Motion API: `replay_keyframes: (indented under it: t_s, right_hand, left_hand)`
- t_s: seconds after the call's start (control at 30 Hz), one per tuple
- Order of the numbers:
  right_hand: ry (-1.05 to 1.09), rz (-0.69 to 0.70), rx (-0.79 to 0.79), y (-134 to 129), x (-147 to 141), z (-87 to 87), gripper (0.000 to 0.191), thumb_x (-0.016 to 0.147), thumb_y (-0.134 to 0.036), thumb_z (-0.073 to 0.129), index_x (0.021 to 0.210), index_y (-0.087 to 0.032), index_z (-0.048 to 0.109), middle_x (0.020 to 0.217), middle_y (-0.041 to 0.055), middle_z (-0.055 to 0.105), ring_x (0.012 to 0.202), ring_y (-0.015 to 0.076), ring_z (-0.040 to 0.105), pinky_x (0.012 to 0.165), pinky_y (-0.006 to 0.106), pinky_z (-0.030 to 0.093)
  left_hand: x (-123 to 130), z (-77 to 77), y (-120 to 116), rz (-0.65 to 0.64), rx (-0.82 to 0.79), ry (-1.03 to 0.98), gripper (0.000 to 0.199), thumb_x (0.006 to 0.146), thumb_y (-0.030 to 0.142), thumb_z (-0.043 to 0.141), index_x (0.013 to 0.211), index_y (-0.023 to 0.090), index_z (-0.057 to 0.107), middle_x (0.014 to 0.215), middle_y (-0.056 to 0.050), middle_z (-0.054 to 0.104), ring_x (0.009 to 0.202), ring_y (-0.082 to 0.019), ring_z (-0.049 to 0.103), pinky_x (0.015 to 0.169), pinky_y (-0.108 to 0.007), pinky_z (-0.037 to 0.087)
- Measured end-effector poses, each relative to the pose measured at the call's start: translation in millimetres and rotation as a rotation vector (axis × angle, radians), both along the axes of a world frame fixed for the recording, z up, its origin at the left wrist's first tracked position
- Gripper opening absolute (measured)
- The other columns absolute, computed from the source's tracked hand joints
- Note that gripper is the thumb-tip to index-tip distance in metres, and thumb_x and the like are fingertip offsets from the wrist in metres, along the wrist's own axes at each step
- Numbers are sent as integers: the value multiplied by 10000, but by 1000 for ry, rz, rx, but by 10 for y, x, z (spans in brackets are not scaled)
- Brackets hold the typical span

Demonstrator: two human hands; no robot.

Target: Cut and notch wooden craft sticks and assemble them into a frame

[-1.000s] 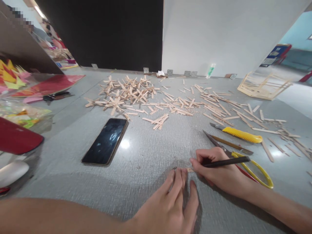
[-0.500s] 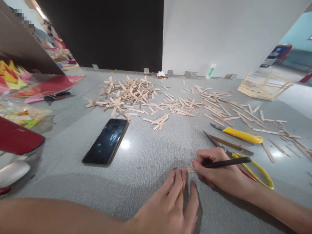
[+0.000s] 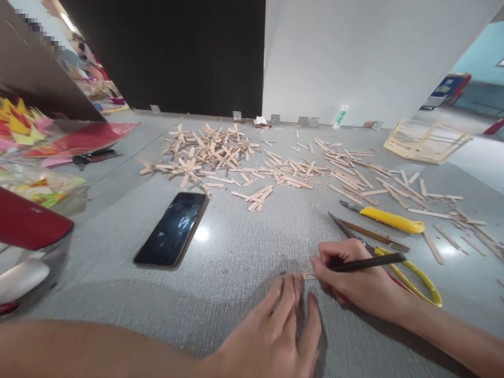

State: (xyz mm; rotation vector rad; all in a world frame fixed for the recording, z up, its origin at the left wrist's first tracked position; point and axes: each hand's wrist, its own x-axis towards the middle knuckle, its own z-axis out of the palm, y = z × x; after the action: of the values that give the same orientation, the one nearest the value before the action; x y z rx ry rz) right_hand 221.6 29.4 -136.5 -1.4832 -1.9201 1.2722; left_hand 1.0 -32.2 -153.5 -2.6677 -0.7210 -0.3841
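Observation:
Under the fingertips of my left hand (image 3: 277, 325), a small wooden stick (image 3: 308, 275) is held flat against the table. The fingers reach forward, with the thumb apart on the right. A faint dark mark shows on the stick's bare part. My right hand (image 3: 354, 270) is closed around a slim black pen (image 3: 370, 261), its back end pointing right; the working tip is hidden by the fingers. Right beside that hand lie yellow-handled scissors (image 3: 417, 275), partly covered by it. A brown-handled slim tool (image 3: 374, 234) and a yellow utility knife (image 3: 391, 218) rest just beyond.
A smartphone (image 3: 171, 231) lies left of centre. Beyond it is a heap of crossed wooden sticks (image 3: 212, 149); loose sticks (image 3: 346, 168) spread rightward. A stick frame model (image 3: 427, 144) and a glue tube (image 3: 340, 116) stand farther back. A red cylinder (image 3: 31, 220) is at left.
My right hand has shifted very slightly, leaving a bit more of the stick and its mark showing. My left hand stays in place.

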Motion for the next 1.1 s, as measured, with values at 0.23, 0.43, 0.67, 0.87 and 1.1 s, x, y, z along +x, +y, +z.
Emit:
replay_keyframes:
  t_s: [0.23,0.43,0.67,0.87,1.1]
  right_hand:
    - [20,-16,-21,-15,10,-2,438,976,-348,586,589,-214,431,426,-61,494,345,63,432,347,163,315]
    - [22,-13,-32,-3,-2,7,399,927,-270,643,581,-208,455,411,-70,492,335,57,427,355,161,319]
    - [21,-13,-28,1,-7,22,406,958,-273,587,576,-206,464,404,-74,480,318,56,442,342,149,330]
    - [27,-10,-24,-13,-7,22,397,946,-258,608,579,-202,466,403,-81,482,315,49,437,340,136,334]
    - [36,5,7,1,9,11,420,948,-248,595,559,-200,443,392,-75,479,311,46,425,339,135,325]
  left_hand:
    - [7,-8,-15,-6,-11,-3,451,1051,360,488,1300,-2,589,1258,-272,703,1187,-366,682,1057,-469,428]
    - [6,-1,-16,7,-6,2,455,1051,377,481,1299,10,586,1256,-253,711,1186,-357,688,1055,-458,442]
    - [10,8,2,10,3,-16,442,1045,367,480,1280,10,591,1256,-254,709,1176,-359,698,1043,-442,456]
    - [11,32,-5,1,-1,-1,450,1055,372,474,1291,7,588,1258,-256,708,1183,-360,694,1045,-447,455]
    - [10,8,8,-9,-15,15,473,1054,376,483,1314,-9,572,1261,-272,701,1199,-374,680,1059,-476,432]
